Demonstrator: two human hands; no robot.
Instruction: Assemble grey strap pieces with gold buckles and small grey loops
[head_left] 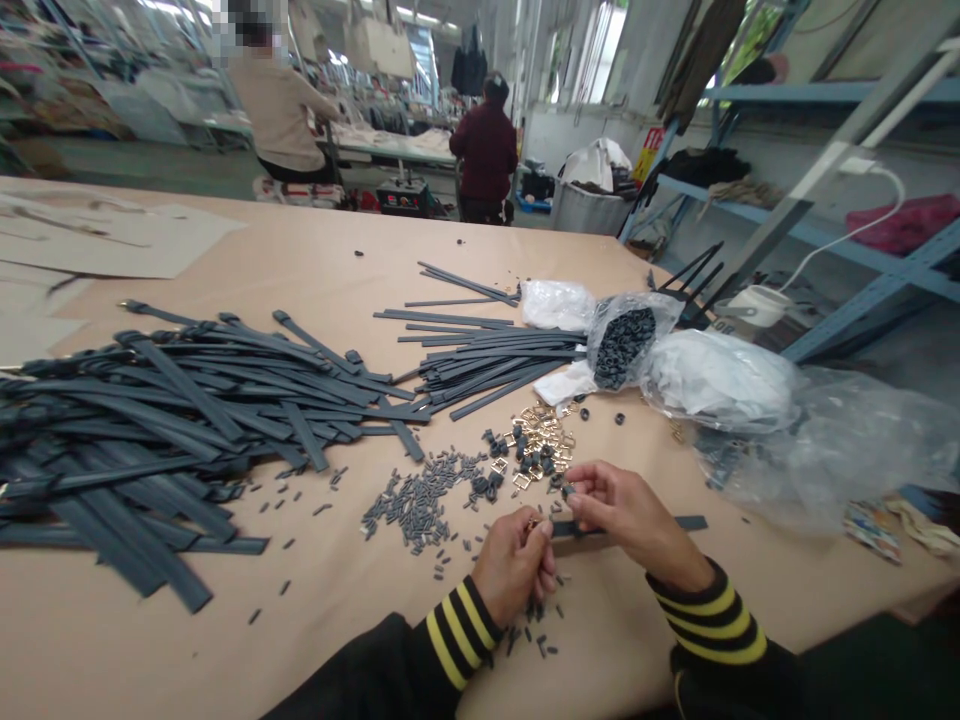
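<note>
My left hand (517,560) is closed on the end of a dark strap (690,522), with a bit of gold metal showing at its fingertips. The strap runs to the right beneath my right hand (626,510), whose thumb and fingers pinch a small dark piece (568,490). Just beyond the hands lie gold buckles (551,430) mixed with dark loops (491,485). Left of them is a scatter of small dark pieces (420,500). A large pile of dark straps (180,400) covers the left of the table.
More thin straps (495,355) lie at the middle back, beside a clear bag of dark loops (626,340). White plastic bags (720,380) stand at the right near blue shelves (862,260). Two people (281,110) (487,150) are beyond the table (337,235).
</note>
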